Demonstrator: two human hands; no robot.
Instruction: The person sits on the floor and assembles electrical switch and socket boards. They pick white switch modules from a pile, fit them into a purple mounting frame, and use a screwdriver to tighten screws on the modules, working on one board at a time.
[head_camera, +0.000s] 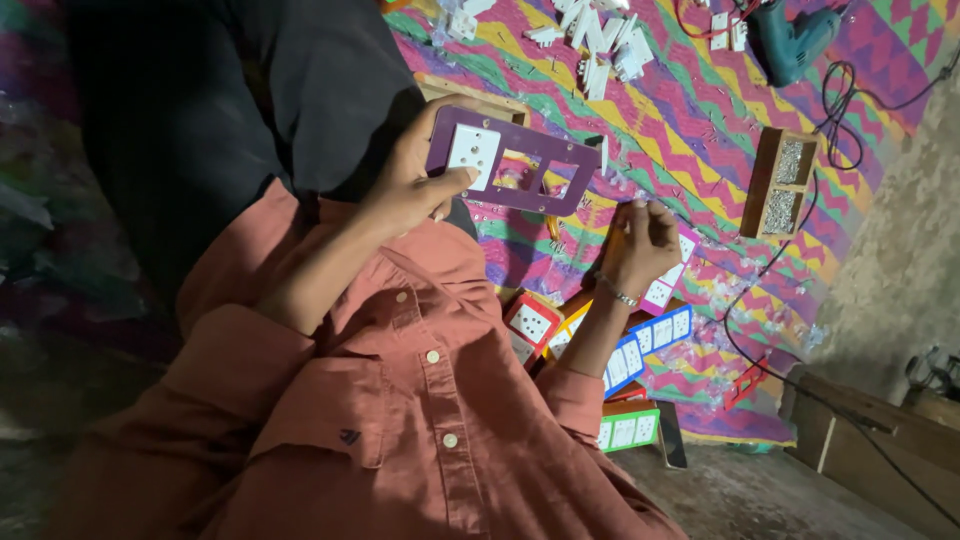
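A purple switch plate (515, 160) is gripped at its left end by the left hand (412, 185), the thumb laid across the front beside a white socket module (474, 156) already seated in the plate, the fingers wrapped behind. The plate is held in the air above the zigzag-patterned mat (690, 130), near the mat's left edge, and two of its rectangular openings are seen bare. The right hand (637, 245) is raised over the middle of the mat with its fingers curled together; whether something small is pinched between them cannot be told. A bracelet (622, 296) is worn on that wrist. A row of coloured plates with white modules (640, 355) is laid along the mat's near edge, just below the right hand. A heap of loose white modules (595, 40) is spread at the mat's far edge. A wooden tray of small metal parts (780, 180) is set toward the right edge, with a teal power drill (795, 40) at the far right corner and black cables (850, 90) beside it.
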